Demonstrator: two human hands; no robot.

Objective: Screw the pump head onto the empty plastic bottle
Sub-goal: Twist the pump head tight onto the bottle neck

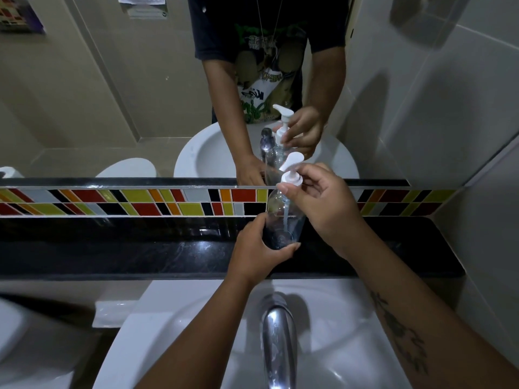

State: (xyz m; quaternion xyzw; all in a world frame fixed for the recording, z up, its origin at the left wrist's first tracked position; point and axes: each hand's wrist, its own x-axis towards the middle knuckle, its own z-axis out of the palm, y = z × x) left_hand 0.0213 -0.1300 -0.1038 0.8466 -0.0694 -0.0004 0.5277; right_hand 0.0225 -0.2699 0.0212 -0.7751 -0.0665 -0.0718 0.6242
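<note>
Left hand [257, 255]: I grip the bottle [283, 217] base, above the bench [140, 248].
Right hand [323, 203]: my fingers pinch the pump head [292, 175] collar.

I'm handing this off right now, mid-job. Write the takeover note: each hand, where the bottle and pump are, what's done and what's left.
Left hand: wrapped around the base of the clear bottle, holding it upright over the black ledge behind the sink.
Right hand: fingertips pinching the white collar of the pump head.
Done: pump head sits in the bottle neck, its tube running down inside.
Left: whether the collar is tight cannot be told; twist it until snug, then let go.
</note>
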